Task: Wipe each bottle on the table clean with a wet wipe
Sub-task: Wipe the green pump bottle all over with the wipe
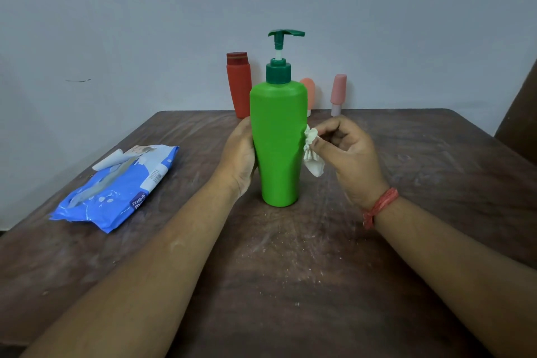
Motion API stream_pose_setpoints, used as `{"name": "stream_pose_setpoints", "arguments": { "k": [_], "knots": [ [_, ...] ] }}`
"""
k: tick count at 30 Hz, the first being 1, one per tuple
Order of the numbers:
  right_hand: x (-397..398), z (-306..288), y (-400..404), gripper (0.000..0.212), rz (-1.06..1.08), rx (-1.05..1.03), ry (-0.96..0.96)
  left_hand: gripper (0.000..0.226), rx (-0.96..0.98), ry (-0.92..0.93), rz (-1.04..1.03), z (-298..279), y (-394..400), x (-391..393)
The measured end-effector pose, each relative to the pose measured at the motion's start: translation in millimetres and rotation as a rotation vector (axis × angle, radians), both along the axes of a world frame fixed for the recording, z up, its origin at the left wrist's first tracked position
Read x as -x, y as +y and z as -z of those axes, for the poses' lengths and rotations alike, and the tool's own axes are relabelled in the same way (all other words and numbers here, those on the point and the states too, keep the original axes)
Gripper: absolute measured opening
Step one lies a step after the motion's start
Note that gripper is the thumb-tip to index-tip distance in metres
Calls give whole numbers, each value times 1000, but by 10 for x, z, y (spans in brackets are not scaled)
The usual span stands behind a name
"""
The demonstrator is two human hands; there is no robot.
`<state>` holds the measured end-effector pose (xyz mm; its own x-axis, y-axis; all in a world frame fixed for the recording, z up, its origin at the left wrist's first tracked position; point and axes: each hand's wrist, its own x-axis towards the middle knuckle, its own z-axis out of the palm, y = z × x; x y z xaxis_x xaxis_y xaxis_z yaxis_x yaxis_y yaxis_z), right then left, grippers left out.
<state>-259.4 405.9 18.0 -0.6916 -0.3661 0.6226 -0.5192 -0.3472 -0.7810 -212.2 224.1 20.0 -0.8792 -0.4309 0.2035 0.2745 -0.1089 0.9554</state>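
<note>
— How's your grip?

— My right hand (345, 151) pinches the crumpled wet wipe (312, 152) against the green pump bottle's (277, 142) side; my left hand (239, 154) wraps its other flank, steadying it upright mid-table (406, 241).

— Handling?

— Smooth plastic, likely slippery when damp; top-heavy pump. I'd hold the waist. Three bottles (239, 84) wait behind.

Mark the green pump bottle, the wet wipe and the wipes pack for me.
green pump bottle (277, 142): head view, middle of its body.
wet wipe (311, 151): head view, crumpled part beside the bottle's right side.
wipes pack (116, 192): head view, blue front of the pack.
</note>
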Motion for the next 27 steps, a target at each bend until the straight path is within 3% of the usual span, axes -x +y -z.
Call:
{"name": "stream_pose_setpoints", "arguments": {
  "k": [8,13,16,20,27],
  "knots": [
    [239,78,193,21,163,-92,-2,33,35,-95,-335,196,38,-303],
    [470,162,291,7,340,-318,129,18,241,-85,-527,198,234,-691],
    [512,169,338,8,456,-461,346,28,367,-176,-551,238,443,-819],
    [515,139,436,11,508,-611,505,59,555,-385,-484,340,741,-813],
    [528,63,554,8,527,-672,535,61,693,-422,-548,256,847,-592]
  ]
}}
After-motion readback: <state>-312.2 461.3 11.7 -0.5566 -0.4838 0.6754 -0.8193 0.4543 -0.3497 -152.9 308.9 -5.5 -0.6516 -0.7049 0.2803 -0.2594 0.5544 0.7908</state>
